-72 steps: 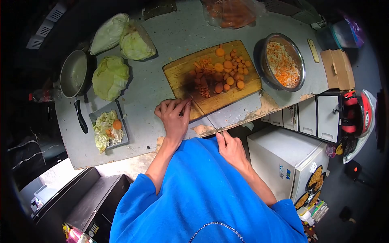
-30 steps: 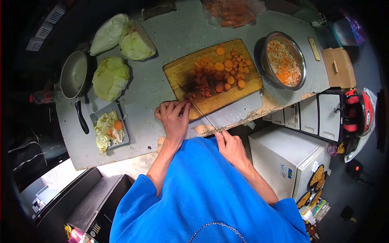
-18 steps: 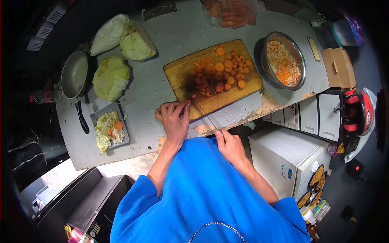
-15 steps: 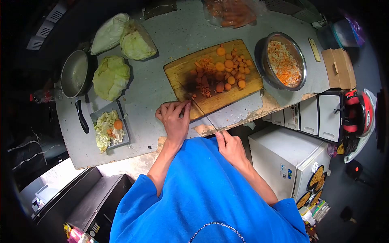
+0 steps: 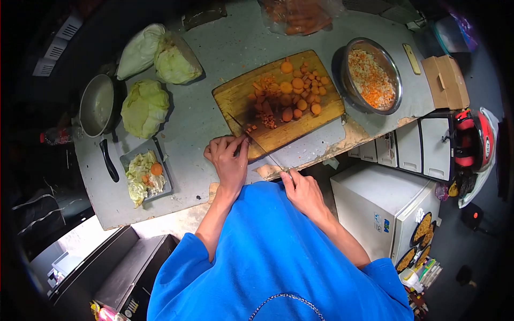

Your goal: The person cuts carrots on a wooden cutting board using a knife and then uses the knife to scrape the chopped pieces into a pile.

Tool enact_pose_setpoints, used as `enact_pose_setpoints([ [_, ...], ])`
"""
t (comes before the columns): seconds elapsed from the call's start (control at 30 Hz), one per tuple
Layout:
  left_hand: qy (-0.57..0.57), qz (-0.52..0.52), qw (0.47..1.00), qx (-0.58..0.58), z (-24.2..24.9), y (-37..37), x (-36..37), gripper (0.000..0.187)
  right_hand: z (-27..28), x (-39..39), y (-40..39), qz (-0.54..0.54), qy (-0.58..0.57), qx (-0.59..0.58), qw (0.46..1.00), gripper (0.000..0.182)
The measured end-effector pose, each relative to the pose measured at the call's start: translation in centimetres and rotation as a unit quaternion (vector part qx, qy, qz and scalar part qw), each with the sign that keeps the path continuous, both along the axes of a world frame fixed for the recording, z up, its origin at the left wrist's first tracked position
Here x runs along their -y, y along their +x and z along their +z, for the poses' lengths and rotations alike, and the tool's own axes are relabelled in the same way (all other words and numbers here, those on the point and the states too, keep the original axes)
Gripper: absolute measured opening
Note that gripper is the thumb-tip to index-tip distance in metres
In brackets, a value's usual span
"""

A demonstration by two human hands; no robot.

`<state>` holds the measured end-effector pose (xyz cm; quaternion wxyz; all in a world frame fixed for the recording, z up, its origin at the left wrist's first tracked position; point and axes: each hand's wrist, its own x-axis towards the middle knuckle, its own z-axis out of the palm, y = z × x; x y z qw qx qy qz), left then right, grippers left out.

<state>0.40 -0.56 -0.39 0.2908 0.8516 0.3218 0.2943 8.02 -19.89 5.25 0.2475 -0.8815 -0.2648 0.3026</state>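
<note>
A wooden cutting board (image 5: 316, 125) lies near the table's front edge, carrying carrot slices (image 5: 297, 83) and small diced carrot (image 5: 266, 119). My right hand (image 5: 304, 193) is closed around the handle of a knife (image 5: 263, 149), whose thin blade points up and left across the board's near-left corner. Beside the blade, my left hand (image 5: 229, 160) has its fingers curled, thumb and fingertips drawn together at the board's edge. Whatever may be between those fingertips is hidden. A few carrot bits lie just past them.
To the right stands a metal bowl (image 5: 397, 80) of chopped white and orange vegetables. Cabbages (image 5: 145, 108), a frying pan (image 5: 98, 109) and a grey tray (image 5: 167, 184) of scraps occupy the left. A plastic bag of carrots (image 5: 302, 16) lies at the back.
The view has shifted slightly. Both hands keep nearly the same pose, with the right hand and knife handle slightly lower and further left.
</note>
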Motion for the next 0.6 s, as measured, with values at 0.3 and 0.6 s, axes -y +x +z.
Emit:
enact_pose_setpoints([
  [0.3, -0.013, 0.002, 1.0, 0.001, -0.02, -0.28, 0.24, 0.012, 0.38, 0.75, -0.11, -0.015, 0.023, -0.043, 0.999, 0.044],
  [0.6, -0.021, -0.011, 1.0, -0.004, -0.04, -0.46, 0.01, 0.011, 0.71, 0.09, -0.36, -0.006, -0.02, -0.026, 0.999, 0.046],
])
